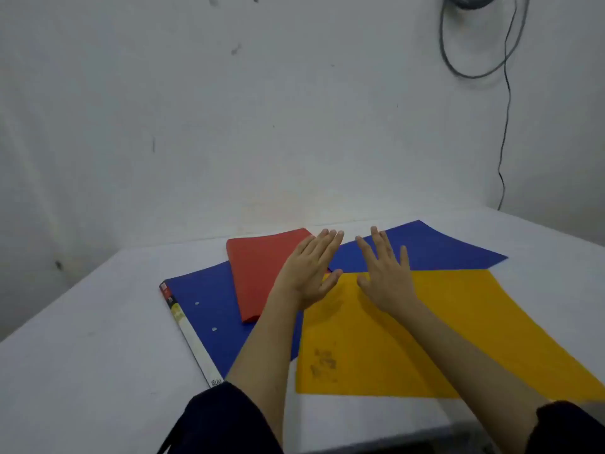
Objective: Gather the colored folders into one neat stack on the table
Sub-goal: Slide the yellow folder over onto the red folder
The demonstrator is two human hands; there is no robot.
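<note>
Both hands flat, fingers spread, gripping nothing — left hand [307, 273] over the red folder [258, 273], right hand [386, 273] on the yellow folder [425, 329]. Blue folder [203, 309] lies under both, skewed. Gathering's barely begun; next you'd prob. square red w/ yellow.

Your left hand [309, 270] covers the red folder [258, 273]'s right edge, right beside the yellow folder [425, 329]. That yellow folder's right corner runs off frame. The print on its near left corner is too blurred to read.
</note>
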